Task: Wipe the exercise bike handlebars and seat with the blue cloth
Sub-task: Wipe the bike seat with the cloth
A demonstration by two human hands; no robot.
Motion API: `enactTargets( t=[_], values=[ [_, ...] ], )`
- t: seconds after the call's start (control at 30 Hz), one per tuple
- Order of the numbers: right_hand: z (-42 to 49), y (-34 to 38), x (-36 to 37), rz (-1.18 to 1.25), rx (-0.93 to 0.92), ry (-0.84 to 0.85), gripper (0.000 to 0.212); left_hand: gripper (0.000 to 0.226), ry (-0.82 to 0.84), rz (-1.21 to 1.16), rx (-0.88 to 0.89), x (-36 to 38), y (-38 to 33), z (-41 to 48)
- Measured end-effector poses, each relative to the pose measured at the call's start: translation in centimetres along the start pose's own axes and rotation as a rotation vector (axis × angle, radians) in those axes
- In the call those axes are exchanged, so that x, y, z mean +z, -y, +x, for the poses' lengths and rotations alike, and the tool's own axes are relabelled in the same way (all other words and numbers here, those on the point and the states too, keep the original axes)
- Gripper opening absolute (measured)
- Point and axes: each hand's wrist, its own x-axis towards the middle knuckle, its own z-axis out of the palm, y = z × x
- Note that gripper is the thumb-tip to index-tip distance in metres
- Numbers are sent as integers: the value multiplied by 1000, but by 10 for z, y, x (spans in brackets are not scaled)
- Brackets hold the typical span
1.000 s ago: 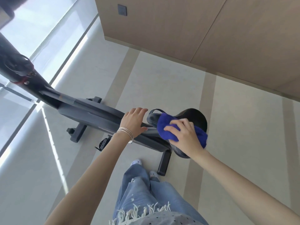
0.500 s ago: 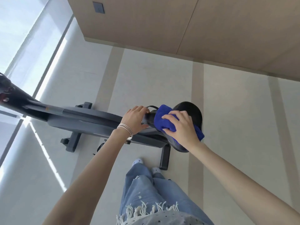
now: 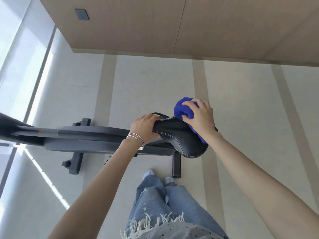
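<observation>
The black bike seat sits in the middle of the head view, its narrow nose pointing left. My left hand, with thin bracelets at the wrist, grips that nose. My right hand presses the bunched blue cloth onto the wide far end of the seat. Part of the cloth shows below my palm near the seat's right edge. The dark grey bike frame runs left from under the seat. The handlebars are out of view.
The bike's floor stabilisers and rear foot rest on pale striped flooring. My jeans-clad legs stand just in front of the bike. A wood-panelled wall stands behind it and a bright window runs along the left.
My right hand has slid the blue cloth from the seat's middle toward its wide far end. The view has shifted, dropping the bike's front out of frame. My left hand keeps its grip.
</observation>
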Motion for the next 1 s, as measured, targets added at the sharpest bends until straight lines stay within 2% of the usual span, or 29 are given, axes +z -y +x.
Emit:
enactTargets(
  t=[0.07, 0.13, 0.27, 0.47, 0.53, 0.67, 0.9, 1.0],
  values=[
    [2, 6, 4, -4, 69, -23, 38, 55, 9, 6, -18, -2, -4, 1],
    [-11, 11, 7, -12, 57, -73, 37, 55, 14, 10, -31, -2, -7, 2],
    [-43, 12, 8, -36, -79, -128, 38, 56, 23, 6, -66, -2, -11, -1],
    [-81, -17, -2, -20, -342, -104, 41, 54, 10, -16, -108, 0, -19, -4],
    [-98, -26, -5, -16, -380, -85, 42, 54, 0, -12, -118, 2, -22, -6],
    [-115, -14, -4, -53, -283, -68, 47, 55, -21, -26, -142, 3, -24, -6],
    [-79, 34, 4, -52, -120, 34, 42, 56, 7, -29, -133, -1, -21, -5],
    [-90, 29, 6, -66, -117, -11, 46, 58, 24, -21, -96, -2, -16, -5]
  ],
)
